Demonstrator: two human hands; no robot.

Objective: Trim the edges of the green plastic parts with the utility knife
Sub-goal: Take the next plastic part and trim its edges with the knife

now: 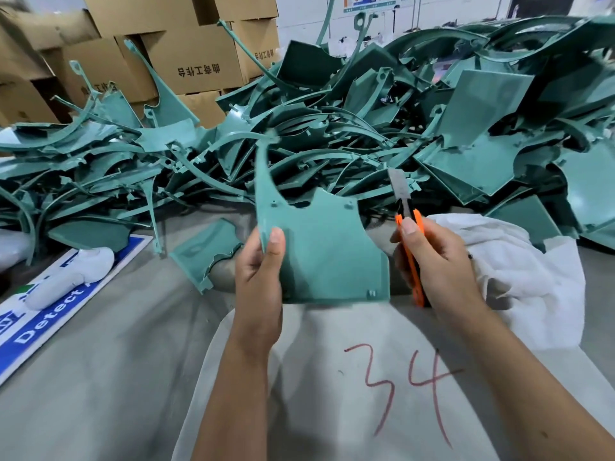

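My left hand (258,277) grips a green plastic part (319,247) by its left edge, thumb pressed on the face, holding it upright above the white cloth marked "34" (382,394). My right hand (436,264), just right of that part, is curled round the orange utility knife (411,247), its blade pointing up and clear of the part's right edge. Behind the part a big pile of green parts (332,128) covers the counter (100,361), with cardboard boxes (186,54) beyond. Left of the part lie a loose green piece (203,254) and a blue sign (50,314)
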